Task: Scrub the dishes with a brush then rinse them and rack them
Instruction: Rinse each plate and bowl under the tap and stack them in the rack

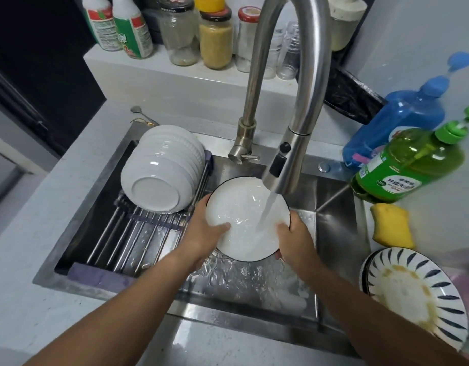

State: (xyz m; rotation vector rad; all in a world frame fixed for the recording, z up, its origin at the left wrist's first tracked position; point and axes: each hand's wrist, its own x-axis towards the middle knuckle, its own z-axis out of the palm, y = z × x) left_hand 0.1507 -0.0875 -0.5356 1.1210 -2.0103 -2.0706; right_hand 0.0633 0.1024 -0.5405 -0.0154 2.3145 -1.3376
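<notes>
I have both hands, left [201,228] and right [294,239], gripping opposite rims of the white bowl [244,217] under the faucet [283,165] stream over the sink [333,220]; wet glazed ceramic looks slippery and breakable, so I'd hold the rim.

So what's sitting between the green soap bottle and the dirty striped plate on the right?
A yellow sponge lies on the counter between the green soap bottle and the striped plate, seen in the head view.
</notes>
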